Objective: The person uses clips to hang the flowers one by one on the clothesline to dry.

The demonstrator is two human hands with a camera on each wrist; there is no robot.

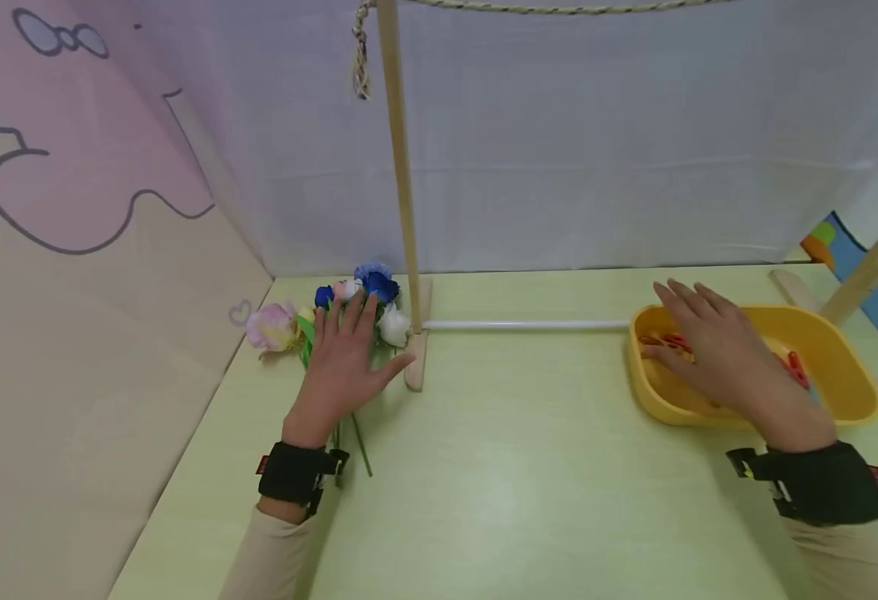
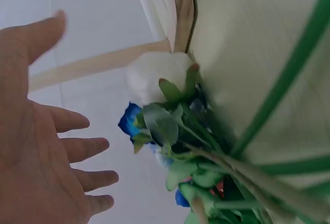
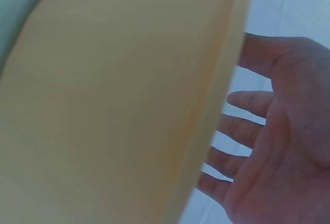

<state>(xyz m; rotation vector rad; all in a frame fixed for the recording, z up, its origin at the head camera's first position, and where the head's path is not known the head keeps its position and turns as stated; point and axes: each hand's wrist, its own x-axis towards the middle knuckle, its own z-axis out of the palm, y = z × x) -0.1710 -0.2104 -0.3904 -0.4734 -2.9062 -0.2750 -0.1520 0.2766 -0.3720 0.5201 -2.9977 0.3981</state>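
Bare worktop [image 1: 514,467] lies open between the flowers [image 1: 349,312] and the yellow tub [image 1: 844,392]. A wooden post [image 1: 401,183] stands just right of the flowers, with a white rod [image 1: 525,324] running from its foot to the tub. A rope [image 1: 559,8] spans overhead, and a curtain [image 1: 596,133] closes the back.

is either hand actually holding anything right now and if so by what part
Nothing is held. The left hand hovers open above the flowers; the right hand is spread open over the yellow tray.
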